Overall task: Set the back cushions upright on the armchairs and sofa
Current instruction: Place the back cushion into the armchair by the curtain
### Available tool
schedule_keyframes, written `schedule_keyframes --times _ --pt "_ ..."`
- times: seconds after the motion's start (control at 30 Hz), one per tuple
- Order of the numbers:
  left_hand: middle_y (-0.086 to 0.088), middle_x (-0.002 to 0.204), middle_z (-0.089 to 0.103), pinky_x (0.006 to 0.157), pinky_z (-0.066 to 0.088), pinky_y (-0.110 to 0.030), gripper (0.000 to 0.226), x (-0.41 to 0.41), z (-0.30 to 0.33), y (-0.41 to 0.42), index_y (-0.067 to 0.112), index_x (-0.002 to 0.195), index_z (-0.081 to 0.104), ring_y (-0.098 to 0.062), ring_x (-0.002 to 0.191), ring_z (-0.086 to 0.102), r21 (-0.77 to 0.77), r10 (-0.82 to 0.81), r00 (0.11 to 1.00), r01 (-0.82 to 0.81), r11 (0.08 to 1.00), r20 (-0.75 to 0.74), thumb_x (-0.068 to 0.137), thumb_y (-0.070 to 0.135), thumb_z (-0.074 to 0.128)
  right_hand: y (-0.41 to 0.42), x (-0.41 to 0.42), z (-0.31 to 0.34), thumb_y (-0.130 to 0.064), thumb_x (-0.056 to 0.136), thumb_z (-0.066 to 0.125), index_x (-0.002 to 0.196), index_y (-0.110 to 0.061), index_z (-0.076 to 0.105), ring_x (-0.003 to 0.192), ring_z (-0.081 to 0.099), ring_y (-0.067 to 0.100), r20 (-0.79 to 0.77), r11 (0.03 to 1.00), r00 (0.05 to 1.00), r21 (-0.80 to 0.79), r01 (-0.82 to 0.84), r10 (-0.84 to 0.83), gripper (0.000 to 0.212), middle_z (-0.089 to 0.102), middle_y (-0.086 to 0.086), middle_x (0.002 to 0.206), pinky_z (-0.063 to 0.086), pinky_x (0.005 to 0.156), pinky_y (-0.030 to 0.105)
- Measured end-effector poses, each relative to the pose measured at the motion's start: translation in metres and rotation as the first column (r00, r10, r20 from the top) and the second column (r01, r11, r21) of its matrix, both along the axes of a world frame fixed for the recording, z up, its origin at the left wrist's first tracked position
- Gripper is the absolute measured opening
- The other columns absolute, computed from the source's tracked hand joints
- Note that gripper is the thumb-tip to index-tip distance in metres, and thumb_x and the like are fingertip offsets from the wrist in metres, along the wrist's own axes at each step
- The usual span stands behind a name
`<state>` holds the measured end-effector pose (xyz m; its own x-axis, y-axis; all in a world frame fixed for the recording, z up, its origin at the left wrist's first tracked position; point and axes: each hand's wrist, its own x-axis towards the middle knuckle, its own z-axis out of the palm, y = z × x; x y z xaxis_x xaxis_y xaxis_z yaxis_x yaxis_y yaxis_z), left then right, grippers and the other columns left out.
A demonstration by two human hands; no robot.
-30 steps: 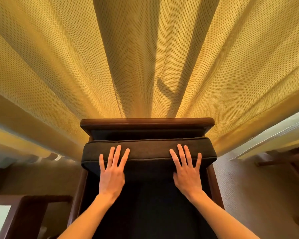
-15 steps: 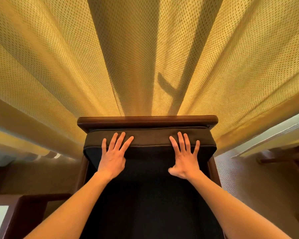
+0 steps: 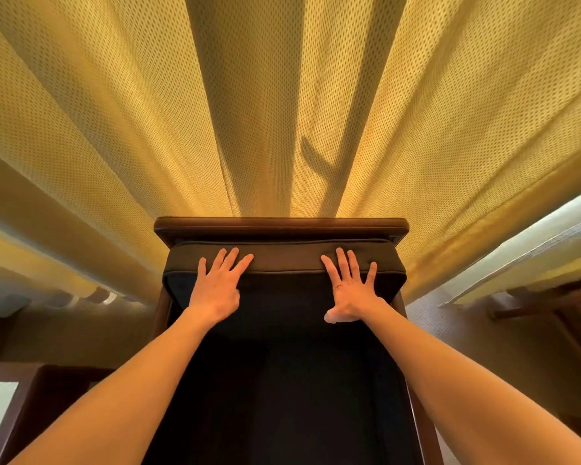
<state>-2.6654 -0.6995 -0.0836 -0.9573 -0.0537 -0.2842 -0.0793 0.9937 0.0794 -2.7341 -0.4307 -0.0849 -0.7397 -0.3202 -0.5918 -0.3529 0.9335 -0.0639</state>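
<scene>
- The back cushion of a wooden armchair stands upright against the chair's backrest, its dark top band just under the brown top rail.
- The left hand lies flat on the cushion's upper left part, fingers spread, with the fingertips reaching onto the lighter top band; it grips nothing and only presses on the fabric.
- The right hand lies flat on the cushion's upper right part in the same manner, fingers fanned wide and the thumb stretched out toward the middle; it too closes on nothing.
- Both bare forearms run up from the lower corners of the view and meet the cushion well apart from each other, one to each side of its middle.
- The cushion fills the width between the chair's two side rails, and its face drops away into deep shadow below the hands, so the seat beneath cannot be made out.
- A yellow curtain with a fine dotted weave hangs in broad folds right behind the chair's top rail and fills the upper part of the view.
- A dark wooden table stands low at the left beside the chair.
- More wooden furniture shows at the right edge, near a pale strip of wall; what kind it is cannot be told.
</scene>
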Motion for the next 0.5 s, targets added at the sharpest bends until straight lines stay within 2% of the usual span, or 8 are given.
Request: schedule_keyframes --times 0.13,0.27,0.33,0.4,0.43,0.5 --pt "-0.003 0.155 0.034 0.119 0.018 -0.053 0.055 0.006 0.035 0.001 0.026 0.144 0.042 -0.022 0.147 0.020 0.072 0.060 0.998 -0.061 0.996 0.012 0.091 0.028 0.056 -0.007 0.009 0.030 -0.038 0.081 0.071 0.154 -0.032 -0.012 0.146 -0.025 0.035 0.010 0.998 0.999 0.037 0.041 -0.042 0.110 -0.024 0.009 0.161 -0.009 0.111 0.070" --pt "-0.001 0.137 0.056 0.108 0.036 -0.045 0.041 0.015 0.096 -0.012 0.023 0.130 0.058 -0.021 0.131 0.046 0.093 0.104 0.989 -0.094 0.991 -0.106 0.090 0.033 0.057 -0.030 0.014 0.085 -0.032 0.085 0.065 0.156 -0.026 0.004 0.149 -0.015 0.037 -0.027 1.000 0.999 0.015 0.026 -0.026 0.094 -0.011 0.013 0.163 -0.002 0.111 0.071" --pt "-0.004 0.131 0.061 0.103 0.042 -0.043 0.038 0.019 0.137 -0.024 0.021 0.127 0.061 -0.024 0.123 0.053 0.111 0.142 0.976 -0.124 0.986 -0.165 0.092 0.033 0.056 -0.047 0.010 0.125 -0.033 0.086 0.064 0.151 -0.020 0.026 0.147 0.011 0.038 -0.089 1.000 0.996 -0.017 0.001 -0.002 0.076 0.016 0.015 0.158 0.010 0.111 0.070" --pt "-0.007 0.131 0.061 0.100 0.045 -0.042 0.038 0.033 0.190 -0.047 0.019 0.128 0.060 -0.027 0.120 0.055 0.133 0.199 0.955 -0.173 0.976 -0.219 0.094 0.034 0.052 -0.074 0.007 0.179 -0.034 0.086 0.063 0.140 -0.017 0.044 0.131 0.042 0.032 -0.196 0.994 0.980 -0.091 -0.059 0.040 0.059 0.045 0.010 0.142 0.031 0.110 0.058" --pt "-0.007 0.135 0.059 0.101 0.044 -0.042 0.040 0.038 0.215 -0.059 0.019 0.130 0.058 -0.028 0.121 0.054 0.149 0.223 0.945 -0.191 0.970 -0.238 0.096 0.037 0.050 -0.089 0.004 0.207 -0.034 0.088 0.062 0.137 -0.015 0.048 0.124 0.050 0.029 -0.239 0.986 0.970 -0.139 -0.087 0.052 0.055 0.052 0.008 0.136 0.039 0.107 0.051" --pt "-0.009 0.144 0.051 0.107 0.039 -0.039 0.045 0.060 0.278 -0.097 0.016 0.136 0.052 -0.029 0.128 0.049 0.172 0.273 0.925 -0.234 0.957 -0.265 0.099 0.040 0.046 -0.133 0.007 0.274 -0.035 0.092 0.058 0.137 -0.011 0.049 0.123 0.053 0.030 -0.339 0.958 0.938 -0.238 -0.162 0.074 0.052 0.054 0.009 0.137 0.043 0.104 0.045"
